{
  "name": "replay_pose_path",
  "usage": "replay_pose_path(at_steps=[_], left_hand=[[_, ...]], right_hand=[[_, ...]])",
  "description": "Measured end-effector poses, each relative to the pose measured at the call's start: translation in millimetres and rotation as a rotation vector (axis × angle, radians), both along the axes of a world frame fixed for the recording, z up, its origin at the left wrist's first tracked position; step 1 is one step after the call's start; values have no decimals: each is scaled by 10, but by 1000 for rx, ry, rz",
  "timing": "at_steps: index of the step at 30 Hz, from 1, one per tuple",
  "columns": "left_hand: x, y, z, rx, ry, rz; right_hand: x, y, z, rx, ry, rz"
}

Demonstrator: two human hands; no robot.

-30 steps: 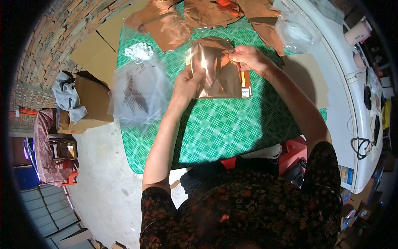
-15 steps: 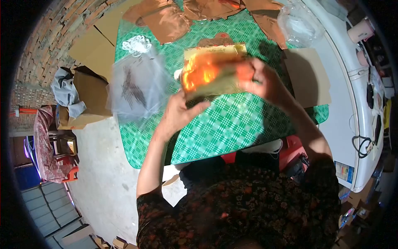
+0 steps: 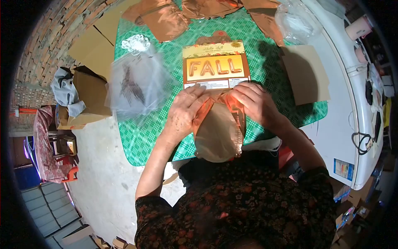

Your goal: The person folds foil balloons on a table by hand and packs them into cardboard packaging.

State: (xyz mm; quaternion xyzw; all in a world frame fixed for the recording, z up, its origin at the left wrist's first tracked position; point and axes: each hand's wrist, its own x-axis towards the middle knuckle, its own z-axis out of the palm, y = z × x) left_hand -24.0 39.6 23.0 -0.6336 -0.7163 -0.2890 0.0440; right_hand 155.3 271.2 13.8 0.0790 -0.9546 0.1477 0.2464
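Nearest, one shiny copper-coloured foil sheet (image 3: pixel 219 135) crossed the near edge of a green-and-white plaid tablecloth (image 3: pixel 147 145). Left hand (image 3: pixel 184 111) and right hand (image 3: pixel 260 103) pinched its gathered far end, fingers bent and close together. Just beyond lay one rectangular printed "FALL" card (image 3: pixel 214 68); leftward, clear flat plastic sleeves (image 3: pixel 137 85), white bundled string (image 3: pixel 136 43); farthest, crumpled copper-coloured foil pieces (image 3: pixel 166 21).

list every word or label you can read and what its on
"FALL": large, on the printed card
"Hello Fall": script near its top
"BALLOON BANNER": beneath that script
"WARNING": heading a white panel
Too small to read: remaining card print; sticker on white appliance
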Motion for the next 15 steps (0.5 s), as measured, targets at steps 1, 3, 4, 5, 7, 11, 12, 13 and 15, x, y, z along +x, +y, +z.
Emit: replay_pose_path(at_steps=[1,3,4,5,7,11,12,13,15], left_hand=[[6,6,-14,6,13,4],[42,10,-29,20,39,13],[50,14,-21,14,47,13],[57,15,-12,6,55,14],[71,17,4,-6,64,18],[118,21,39,-32,74,34],[127,18,43,-39,77,40],[130,17,30,-36,73,39],[128,13,-11,-30,66,37]], right_hand=[[-2,-5,-27,12,-2,-13],[-2,-7,-51,38,4,-17],[1,-10,-52,51,7,-18],[9,-17,-48,52,5,-19],[19,-47,-26,54,2,-20],[31,-78,30,-14,-27,-33],[32,-76,25,-18,-31,-38],[35,-73,11,-24,-35,-43],[41,-68,-15,-30,-37,-51]])
